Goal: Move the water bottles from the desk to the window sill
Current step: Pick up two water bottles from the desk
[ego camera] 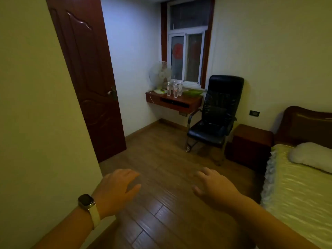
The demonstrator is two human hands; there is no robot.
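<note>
A pale wall (36, 105) stands close on the outer side of the left hand (116, 187), its corner edge running down just beside the wrist, which wears a watch (86, 201). Beyond that corner, a dark wooden door (86, 78) stands ahead and to the left of the hand. The left hand is held out palm down, fingers loosely spread, holding nothing.

Between and ahead of both hands lies a bare stretch of wooden floor (161, 159), reaching to the far wall. The right hand (213, 187) is held out the same way, fingers relaxed and apart, holding nothing. On its outer side the edge of a bed (296, 191) with a pillow (312, 156) comes near the forearm, and a low bedside cabinet (249, 144) and a black chair (219, 112) stand ahead of it, narrowing the floor on that side.

The water bottles (174, 89) stand upright in a tight cluster on the desk (179, 103), far ahead of both hands and roughly midway between them. A white fan (160, 74) stands just left of the bottles and a green dish (192, 92) just right. The window sill (191, 85) runs directly behind the bottles, under the window (186, 56).
</note>
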